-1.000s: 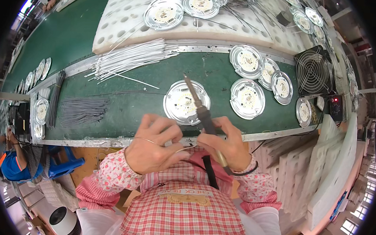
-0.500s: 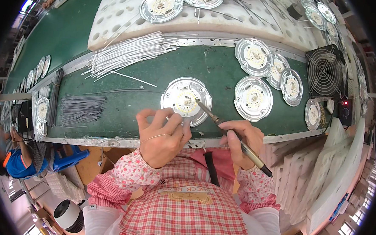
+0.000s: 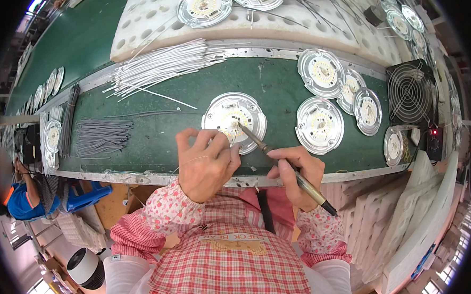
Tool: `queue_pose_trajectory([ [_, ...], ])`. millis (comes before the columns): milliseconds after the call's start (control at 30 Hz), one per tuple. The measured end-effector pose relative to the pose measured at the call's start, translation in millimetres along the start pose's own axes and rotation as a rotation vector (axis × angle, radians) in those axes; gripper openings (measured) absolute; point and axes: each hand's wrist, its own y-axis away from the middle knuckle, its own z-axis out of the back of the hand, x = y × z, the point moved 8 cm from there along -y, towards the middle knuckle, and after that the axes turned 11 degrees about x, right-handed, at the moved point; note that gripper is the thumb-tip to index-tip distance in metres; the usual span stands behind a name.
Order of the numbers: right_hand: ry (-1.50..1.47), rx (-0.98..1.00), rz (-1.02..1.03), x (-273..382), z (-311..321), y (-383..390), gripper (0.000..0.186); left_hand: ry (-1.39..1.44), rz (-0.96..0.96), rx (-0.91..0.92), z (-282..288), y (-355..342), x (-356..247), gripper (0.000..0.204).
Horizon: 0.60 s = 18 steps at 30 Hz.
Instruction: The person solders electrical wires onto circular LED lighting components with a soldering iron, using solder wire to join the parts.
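Observation:
A round silver lamp disc with a white LED board in its middle lies flat before me on the green bench. My right hand grips a soldering iron like a pen. Its tip rests at the middle of the board. Bent over the disc's near left edge is my left hand, its fingers pinched together. A thin solder wire crosses the back of that hand, and the fingertips partly hide where it ends.
White wires and grey wires lie in bundles to the left. Several lamp discs stand to the right, beside a black fan. Behind is a perforated white foam board. A person in blue sits far left.
The iron's tip has shifted slightly left and down on the board, and my right hand moved left with it. My left hand stays at the disc's near edge, slightly shifted.

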Motion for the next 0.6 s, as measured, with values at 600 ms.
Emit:
queue_pose_trajectory([
  [600, -0.087, 0.014, -0.132, -5, -5, -9, 0.020, 0.307, 0.218, -0.057, 1, -15, 42, 0.008],
])
